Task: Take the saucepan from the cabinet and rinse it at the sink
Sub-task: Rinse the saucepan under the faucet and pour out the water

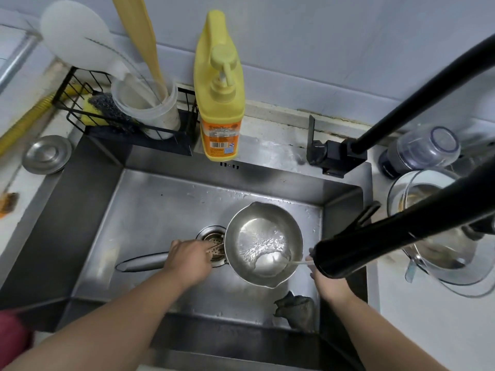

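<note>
A steel saucepan [263,243] sits low in the steel sink [150,210], beside the drain strainer [213,243]. It holds rippling water. Its long handle [142,264] points left, and my left hand [187,259] is closed around that handle close to the pan. A thin stream of water runs from the black faucet head [356,250] into the pan. My right hand [330,286] is at the pan's right rim, just under the faucet head. The faucet head hides most of its fingers.
A yellow soap bottle [221,103] stands on the sink's back ledge, next to a black wire rack [80,103] with sponges and a utensil cup. A dark cloth [296,309] lies in the sink's near right corner. Glass lids and bowls [428,236] crowd the right counter. A steel lid [47,153] lies left.
</note>
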